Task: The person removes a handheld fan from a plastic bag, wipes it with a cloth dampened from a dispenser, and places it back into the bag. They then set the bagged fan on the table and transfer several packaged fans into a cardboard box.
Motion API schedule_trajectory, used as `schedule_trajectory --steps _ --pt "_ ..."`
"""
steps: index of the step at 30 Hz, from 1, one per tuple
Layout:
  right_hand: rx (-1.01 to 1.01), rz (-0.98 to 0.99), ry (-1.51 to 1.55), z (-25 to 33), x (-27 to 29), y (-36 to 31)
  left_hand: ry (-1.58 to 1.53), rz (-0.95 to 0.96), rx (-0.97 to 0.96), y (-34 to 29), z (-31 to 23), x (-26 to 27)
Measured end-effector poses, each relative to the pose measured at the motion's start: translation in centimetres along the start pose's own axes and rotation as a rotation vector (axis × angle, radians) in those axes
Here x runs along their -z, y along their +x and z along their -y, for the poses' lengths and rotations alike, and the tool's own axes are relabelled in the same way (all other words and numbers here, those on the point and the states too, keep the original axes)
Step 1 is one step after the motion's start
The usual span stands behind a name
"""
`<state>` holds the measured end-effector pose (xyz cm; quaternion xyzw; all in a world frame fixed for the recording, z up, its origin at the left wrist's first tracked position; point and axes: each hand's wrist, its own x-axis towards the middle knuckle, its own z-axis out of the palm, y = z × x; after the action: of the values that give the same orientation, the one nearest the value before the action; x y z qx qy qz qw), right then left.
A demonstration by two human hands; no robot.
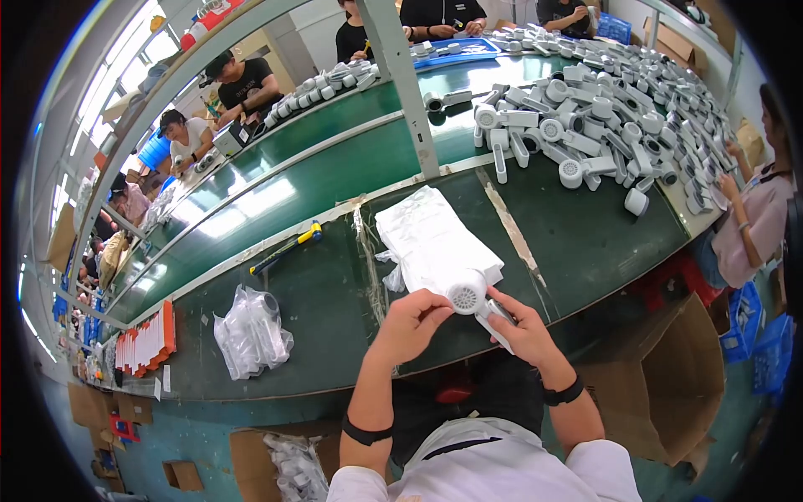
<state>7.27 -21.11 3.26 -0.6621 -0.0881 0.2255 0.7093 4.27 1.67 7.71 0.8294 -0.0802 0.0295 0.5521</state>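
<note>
Right hand [520, 328] closed round grille-faced handheld appliance [466, 298], near edge of white bag stack [431, 234]; left hand [411, 325] pinched beside it, hold unclear. Apparently inspection; next calls for steadiness.

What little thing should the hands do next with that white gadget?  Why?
Maybe slip the white gadget into the top piece of the white stack, which looks like bags: the right hand grips the gadget's handle, the left hand is at its round head, by the stack's near edge.

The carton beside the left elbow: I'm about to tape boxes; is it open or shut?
Open: grey-white pieces are visible inside the carton from above.
</note>
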Motion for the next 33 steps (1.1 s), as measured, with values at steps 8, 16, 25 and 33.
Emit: schedule_trajectory --steps 8,16,25,33 --pt "0.052 -0.016 -0.022 0.2 -0.5 -1.1 0.185 -0.156 -0.055 0.5 0.7 -1.9" --pt "0.085 0.035 -0.210 0.4 0.5 -1.1 -0.189 -0.280 0.066 1.8 1.0 -1.5" --pt "0.048 -0.102 -0.209 0.7 0.3 -0.7 0.143 -0.235 -0.156 0.9 0.9 -2.4" --pt "0.038 -0.261 -0.014 0.8 -2.4 -0.3 0.236 -0.429 -0.356 0.4 0.6 -5.7"
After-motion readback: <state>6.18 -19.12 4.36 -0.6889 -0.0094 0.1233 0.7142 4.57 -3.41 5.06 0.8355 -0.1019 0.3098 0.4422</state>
